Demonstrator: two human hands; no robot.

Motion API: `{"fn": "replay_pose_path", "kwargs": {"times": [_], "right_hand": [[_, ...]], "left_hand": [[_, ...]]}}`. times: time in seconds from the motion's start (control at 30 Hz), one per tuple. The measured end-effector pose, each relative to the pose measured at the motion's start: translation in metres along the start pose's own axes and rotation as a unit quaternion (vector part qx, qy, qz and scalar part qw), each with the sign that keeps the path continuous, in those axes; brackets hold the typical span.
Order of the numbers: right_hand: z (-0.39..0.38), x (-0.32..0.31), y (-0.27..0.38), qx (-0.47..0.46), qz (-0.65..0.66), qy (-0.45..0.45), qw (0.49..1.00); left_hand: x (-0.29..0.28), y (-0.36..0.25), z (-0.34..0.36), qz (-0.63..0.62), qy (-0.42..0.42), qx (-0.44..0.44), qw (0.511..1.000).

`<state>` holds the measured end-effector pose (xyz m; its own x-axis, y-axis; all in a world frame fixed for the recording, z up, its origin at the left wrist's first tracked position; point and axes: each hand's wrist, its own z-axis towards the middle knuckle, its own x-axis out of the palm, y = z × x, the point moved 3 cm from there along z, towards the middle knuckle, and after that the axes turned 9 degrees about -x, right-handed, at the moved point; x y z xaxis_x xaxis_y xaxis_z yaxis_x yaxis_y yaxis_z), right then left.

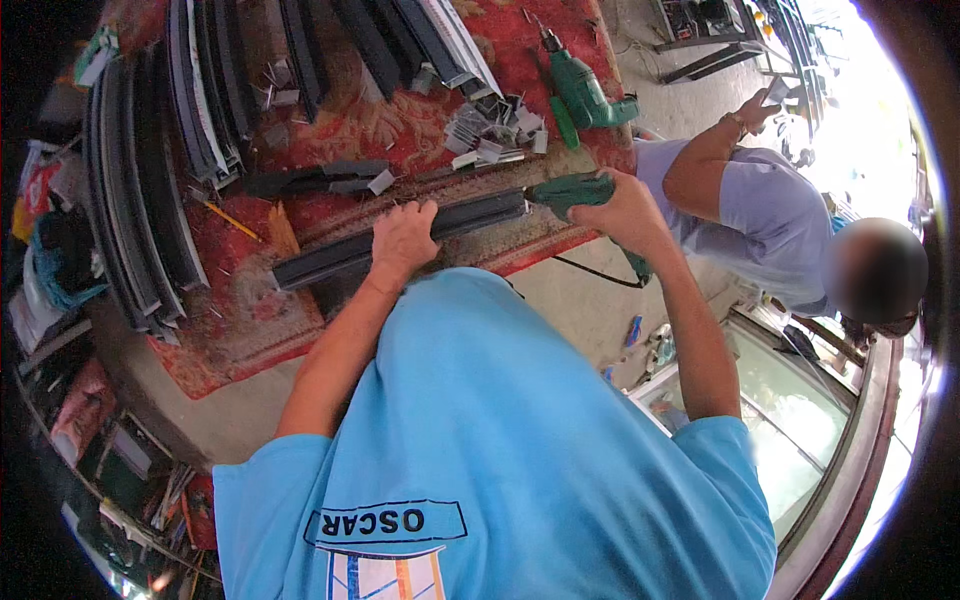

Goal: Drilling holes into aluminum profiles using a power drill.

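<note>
Along the table's near edge lies a dark metal profile (335, 256), slightly slanted. My left hand (403, 240) is closed over its middle, thumb and fingers bent around it. At the profile's right end my right hand (628, 213) grips a green power drill (562, 192), its front pointing at that end. The drill's bit cannot be made out. A dark cord (600, 279) hangs below the drill. Just behind the profile are a pair of dark long-handled tools or offcuts (320, 178) and a pile of small metal brackets (490, 130).
A second green drill (580, 85) rests on the red patterned cloth (385, 125) at the back right. Long dark profiles (130, 180) fill the left and back. A yellow pencil (233, 221) lies nearby. Another person (750, 190) works at right, beside framed glass (790, 410).
</note>
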<state>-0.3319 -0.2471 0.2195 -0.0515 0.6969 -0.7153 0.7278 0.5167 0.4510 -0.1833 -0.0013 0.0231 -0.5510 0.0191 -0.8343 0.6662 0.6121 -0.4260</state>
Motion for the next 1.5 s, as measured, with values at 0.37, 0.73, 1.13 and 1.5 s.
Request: {"fn": "replay_pose_path", "kwargs": {"times": [0.37, 0.73, 1.13, 1.5], "right_hand": [[-0.039, 0.026, 0.014, 0.054, 0.007, -0.085, 0.995], [-0.125, 0.013, 0.021, 0.061, 0.022, -0.163, 0.985], [-0.152, 0.057, 0.003, 0.062, 0.09, -0.122, 0.986], [-0.149, 0.056, 0.001, 0.044, 0.072, -0.106, 0.991]], "left_hand": [[0.002, 0.001, 0.004, 0.006, 0.006, 0.004, 1.0], [-0.033, 0.005, 0.0, -0.048, 0.024, -0.009, 0.999], [-0.269, 0.038, -0.042, -0.707, -0.27, -0.044, 0.652], [-0.035, 0.041, -0.096, -0.868, -0.047, -0.347, 0.352]]}}
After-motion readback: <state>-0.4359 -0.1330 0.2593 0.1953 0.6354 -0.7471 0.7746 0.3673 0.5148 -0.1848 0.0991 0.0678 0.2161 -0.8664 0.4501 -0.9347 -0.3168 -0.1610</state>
